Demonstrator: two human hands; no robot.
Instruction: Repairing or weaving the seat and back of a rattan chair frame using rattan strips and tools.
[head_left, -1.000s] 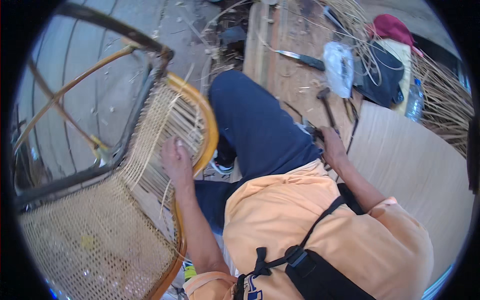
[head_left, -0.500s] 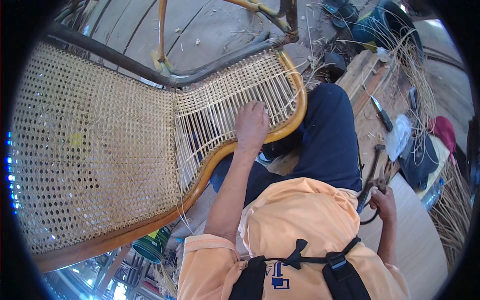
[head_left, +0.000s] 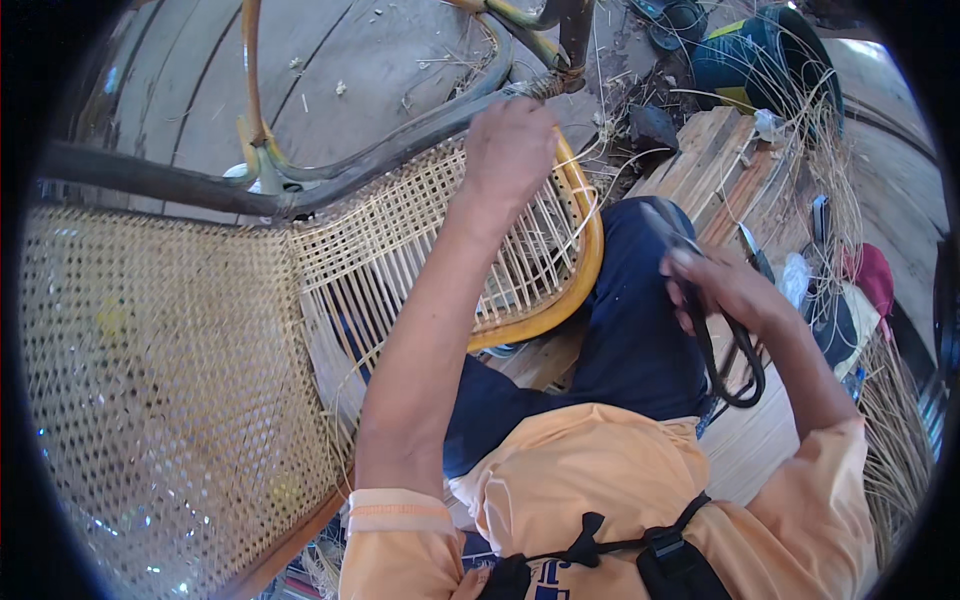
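A rattan chair (head_left: 588, 250) with a woven cane panel (head_left: 170, 370) lies across my lap. On its narrower end the weave (head_left: 385, 215) is dense along the dark frame and turns to loose parallel strands nearer me. My left hand (head_left: 512, 145) is over the far edge of this end, by the dark pole, its fingers curled closed. Whatever they pinch is hidden beneath the hand. Above my right thigh, my right hand (head_left: 725, 285) grips a pair of scissors (head_left: 736, 385), blurred blades towards the chair and black handle loops hanging below the palm.
Wooden boards (head_left: 700, 165) lie beyond my right knee. A dark green bucket (head_left: 765, 60) lies tipped at the far right, long cane strands trailing over it. A knife (head_left: 752, 250), a plastic bag (head_left: 796, 278) and a red cloth (head_left: 872, 280) are on the right.
My left hand has moved away from me, from the loose strands to the chair's far edge. My right hand has lifted the scissors from beside my hip and brought them forward. The chair appears shifted left.
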